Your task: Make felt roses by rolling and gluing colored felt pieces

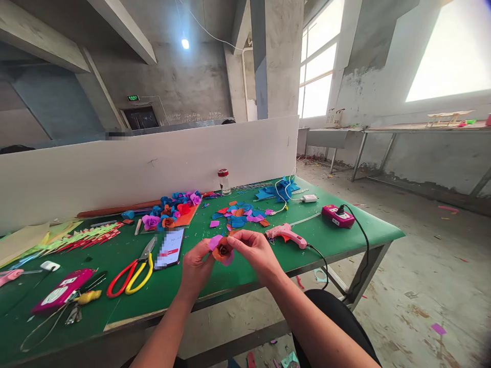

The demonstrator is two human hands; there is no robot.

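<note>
**Paper flower (222, 252) pinched in both hands, over the near edge of the worktop (378, 230); finger contact partly hidden**

Going down in size. Worktop: green, left end cut off by frame. White panel (172, 166) stands along its far side, hides most of what's behind; dark shape (229, 121) over its top edge, too little shows to ID. Black rounded shape (332, 317) at lower right, partly behind the right forearm, can't tell what.

Left hand (196, 267): grip pinching the flower's left side, far fingertips hidden. Right hand (256, 253): thumb and fingers pinching its right edge, other fingers bunched behind.

Flower heap (171, 210) at the panel side, blooms overlap, no count. Loose petals (240, 213) scattered beyond the hands, also overlapping. Red-and-yellow-handled cutters (132, 271) lie left of the left hand. Pink glue gun (287, 235) right of the right hand, nozzle end hard to make out. Phone (169, 249) beside the cutters, screen partly pixelated. Pink tool (11, 277) cut by left edge. Jar (224, 182) upright, red lid, contents unclear. Flower itself: brown centre, purple outer petals, underside out of sight.
</note>
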